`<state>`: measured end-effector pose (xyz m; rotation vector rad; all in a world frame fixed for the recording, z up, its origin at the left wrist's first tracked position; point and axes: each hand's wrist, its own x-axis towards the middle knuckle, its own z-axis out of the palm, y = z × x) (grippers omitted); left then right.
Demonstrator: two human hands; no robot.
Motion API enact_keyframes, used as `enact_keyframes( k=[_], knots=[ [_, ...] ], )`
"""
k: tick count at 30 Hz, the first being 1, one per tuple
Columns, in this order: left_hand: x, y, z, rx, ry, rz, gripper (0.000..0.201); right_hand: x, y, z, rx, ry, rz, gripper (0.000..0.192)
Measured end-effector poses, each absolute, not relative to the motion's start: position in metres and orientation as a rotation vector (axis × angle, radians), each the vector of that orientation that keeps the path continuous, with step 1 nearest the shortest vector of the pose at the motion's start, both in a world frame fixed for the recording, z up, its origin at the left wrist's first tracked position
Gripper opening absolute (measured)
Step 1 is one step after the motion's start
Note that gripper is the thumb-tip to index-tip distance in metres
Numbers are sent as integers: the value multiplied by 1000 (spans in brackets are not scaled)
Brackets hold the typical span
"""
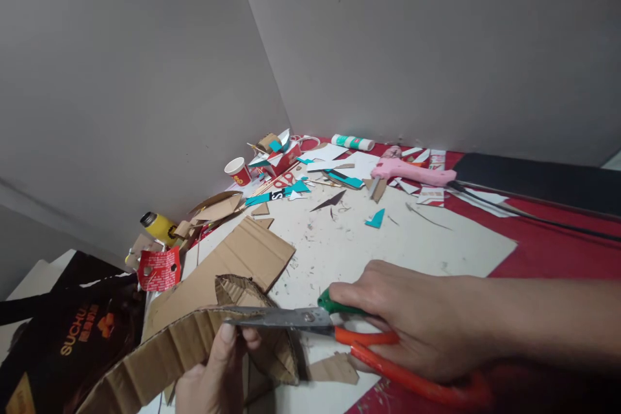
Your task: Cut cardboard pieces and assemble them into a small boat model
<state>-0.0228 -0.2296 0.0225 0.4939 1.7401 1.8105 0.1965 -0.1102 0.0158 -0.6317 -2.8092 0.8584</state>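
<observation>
My right hand (417, 317) is closed around the handles of a pair of scissors (310, 318), one green and one orange-red. Their blades point left and lie along the edge of a long, creased cardboard strip (160, 349). At the lower middle, my left hand (213, 369) pinches this strip, the thumb close beside the blade tips. A pointed, curved part of cardboard (274, 352) shows behind the blades and below them; I cannot tell whether it is joined to the strip. Behind the hands lies a flat cardboard sheet (242, 252).
A pink glue gun (412, 171) with a black cable lies at the back right. Paper scraps, a paper cup (237, 171) and a white-and-green roll (352, 142) sit along the grey walls. At left are a yellow bottle (159, 228) and a black bag (82, 330).
</observation>
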Motion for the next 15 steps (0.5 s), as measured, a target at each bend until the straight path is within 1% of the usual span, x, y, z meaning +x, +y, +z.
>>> enact_keyframes(
  k=[8, 12, 15],
  knots=[
    [-25, -232, 20, 580, 1797, 1750, 31, 195, -109, 5, -554, -2787, 719, 27],
    [-27, -232, 18, 598, 1750, 1748, 34, 195, -108, 3, -560, -2792, 692, 31],
    [-28, -231, 18, 639, 1761, 1752, 35, 195, -108, 0, -558, -2813, 661, 30]
  ],
)
